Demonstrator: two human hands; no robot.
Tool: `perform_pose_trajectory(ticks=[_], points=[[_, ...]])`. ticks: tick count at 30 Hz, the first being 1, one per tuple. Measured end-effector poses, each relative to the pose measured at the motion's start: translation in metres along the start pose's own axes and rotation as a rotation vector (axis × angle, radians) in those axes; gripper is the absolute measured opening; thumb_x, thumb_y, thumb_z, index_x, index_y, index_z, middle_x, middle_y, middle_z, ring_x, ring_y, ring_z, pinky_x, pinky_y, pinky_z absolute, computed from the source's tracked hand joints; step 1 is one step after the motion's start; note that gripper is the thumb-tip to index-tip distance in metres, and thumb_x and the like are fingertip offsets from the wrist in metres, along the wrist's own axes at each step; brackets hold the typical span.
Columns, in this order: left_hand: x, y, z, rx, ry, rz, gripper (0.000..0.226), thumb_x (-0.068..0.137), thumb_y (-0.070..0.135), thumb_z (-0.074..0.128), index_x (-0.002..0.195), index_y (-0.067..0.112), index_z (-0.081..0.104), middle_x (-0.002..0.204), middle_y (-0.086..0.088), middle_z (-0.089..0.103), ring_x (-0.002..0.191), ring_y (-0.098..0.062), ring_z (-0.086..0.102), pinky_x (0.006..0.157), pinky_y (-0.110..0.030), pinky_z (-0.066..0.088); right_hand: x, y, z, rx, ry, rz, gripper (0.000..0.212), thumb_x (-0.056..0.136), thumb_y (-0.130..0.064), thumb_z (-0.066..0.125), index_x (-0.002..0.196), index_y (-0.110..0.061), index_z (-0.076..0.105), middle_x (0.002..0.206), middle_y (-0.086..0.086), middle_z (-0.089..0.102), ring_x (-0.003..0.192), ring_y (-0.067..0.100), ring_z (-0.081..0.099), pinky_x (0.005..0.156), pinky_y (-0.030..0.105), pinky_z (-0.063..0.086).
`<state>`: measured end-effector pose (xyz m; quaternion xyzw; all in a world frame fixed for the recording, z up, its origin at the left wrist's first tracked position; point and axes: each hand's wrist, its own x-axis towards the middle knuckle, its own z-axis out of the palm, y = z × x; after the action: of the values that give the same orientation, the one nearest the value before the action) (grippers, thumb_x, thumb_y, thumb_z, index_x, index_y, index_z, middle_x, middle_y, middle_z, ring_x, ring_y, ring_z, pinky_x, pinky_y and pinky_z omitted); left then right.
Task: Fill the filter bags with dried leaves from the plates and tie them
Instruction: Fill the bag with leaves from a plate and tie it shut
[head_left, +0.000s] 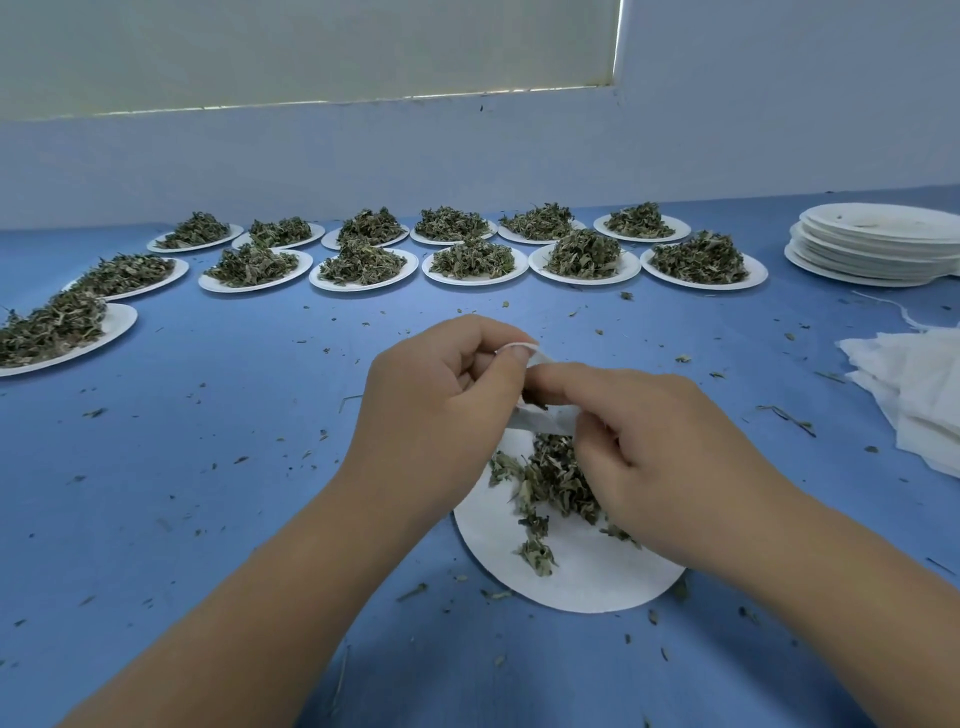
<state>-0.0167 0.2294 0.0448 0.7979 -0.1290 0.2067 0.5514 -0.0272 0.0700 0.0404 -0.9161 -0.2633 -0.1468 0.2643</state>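
Two hands close together | left hand (441, 395) curled, pinching filter bag (545, 418) at its top edge | right hand (654, 441) curled, pinching same bag | bag held above near plate (571, 582) with dried leaves (556, 478)

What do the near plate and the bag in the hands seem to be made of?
The plate: likely paper or foam; matte white, thin rim. The filter bag: probably paper or non-woven fabric; it creases where the left hand and right hand pinch it.
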Motion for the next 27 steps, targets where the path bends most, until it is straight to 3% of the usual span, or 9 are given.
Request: perform_pose_trajectory(ticks=[3, 7, 10, 13, 17, 20, 22, 27], points=[[-0.002, 0.001, 0.001, -0.005, -0.029, 0.014, 0.019, 0.089, 0.014, 0.063, 0.08, 0.029, 0.072, 0.065, -0.004, 0.065, 0.054, -0.016, 0.054, 0.051, -0.023, 0.045, 0.002, 0.0, 0.002, -0.039, -0.003, -0.026, 0.047, 0.078, -0.008, 0.035, 0.109, -0.033, 0.06, 0.058, -0.011, 0.042, 0.069, 0.013, 0.046, 0.047, 0.022, 0.029], [-0.003, 0.003, 0.003, 0.002, -0.046, 0.025, 0.018, 0.087, 0.013, 0.063, 0.08, 0.028, 0.072, 0.065, -0.005, 0.065, 0.057, -0.02, 0.056, 0.054, -0.026, 0.047, 0.003, 0.001, 0.006, -0.042, -0.007, -0.049, 0.037, 0.072, -0.01, 0.033, 0.092, -0.022, 0.062, 0.057, -0.014, 0.038, 0.074, 0.014, 0.046, 0.048, 0.023, 0.031], [-0.002, 0.001, 0.0, 0.036, -0.036, 0.031, 0.017, 0.088, 0.014, 0.062, 0.081, 0.027, 0.071, 0.065, -0.003, 0.064, 0.052, -0.013, 0.054, 0.051, -0.021, 0.046, 0.004, 0.001, 0.003, 0.057, -0.003, -0.054, 0.045, 0.076, -0.009, 0.035, 0.102, -0.027, 0.067, 0.07, -0.015, 0.056, 0.068, 0.006, 0.05, 0.052, 0.02, 0.036], [0.003, -0.001, -0.008, 0.092, 0.009, 0.038, 0.019, 0.089, 0.015, 0.062, 0.08, 0.028, 0.071, 0.064, -0.001, 0.064, 0.048, -0.011, 0.05, 0.044, -0.012, 0.037, 0.003, 0.003, -0.006, 0.247, 0.107, -0.041, 0.048, 0.084, 0.0, 0.047, 0.108, -0.034, 0.071, 0.098, -0.026, 0.068, 0.074, -0.007, 0.057, 0.061, 0.006, 0.039], [0.01, -0.005, -0.019, 0.074, 0.119, 0.016, 0.02, 0.091, 0.017, 0.061, 0.078, 0.03, 0.07, 0.06, 0.005, 0.064, 0.039, 0.003, 0.048, 0.041, -0.005, 0.032, 0.003, 0.011, -0.023, 0.321, 0.17, 0.013, 0.03, 0.085, -0.013, 0.061, 0.09, -0.042, 0.068, 0.081, -0.021, 0.062, 0.06, 0.013, 0.054, 0.059, 0.011, 0.041], [0.013, -0.008, -0.023, 0.076, 0.206, 0.039, 0.02, 0.092, 0.02, 0.061, 0.078, 0.032, 0.069, 0.059, 0.011, 0.063, 0.039, 0.003, 0.047, 0.041, -0.005, 0.03, 0.004, 0.019, -0.034, 0.146, -0.035, 0.002, 0.012, 0.078, -0.041, 0.062, 0.09, -0.045, 0.064, 0.09, -0.023, 0.061, 0.075, 0.006, 0.055, 0.062, 0.012, 0.038], [0.013, -0.009, -0.025, 0.105, 0.244, 0.078, 0.021, 0.093, 0.021, 0.06, 0.079, 0.035, 0.067, 0.057, 0.013, 0.059, 0.041, 0.001, 0.046, 0.042, -0.004, 0.03, 0.004, 0.026, -0.038, -0.001, -0.227, 0.011, 0.02, 0.075, -0.052, 0.061, 0.094, -0.049, 0.062, 0.097, -0.027, 0.055, 0.086, 0.0, 0.054, 0.063, 0.013, 0.036], [0.012, -0.013, -0.025, 0.191, 0.246, 0.166, 0.025, 0.094, 0.021, 0.058, 0.083, 0.043, 0.062, 0.069, 0.002, 0.058, 0.05, -0.002, 0.043, 0.047, -0.006, 0.032, -0.003, 0.03, -0.038, -0.043, -0.554, 0.045, 0.054, 0.083, -0.039, 0.069, 0.124, -0.063, 0.043, 0.114, -0.036, 0.036, 0.096, -0.015, 0.044, 0.074, 0.019, 0.037]])
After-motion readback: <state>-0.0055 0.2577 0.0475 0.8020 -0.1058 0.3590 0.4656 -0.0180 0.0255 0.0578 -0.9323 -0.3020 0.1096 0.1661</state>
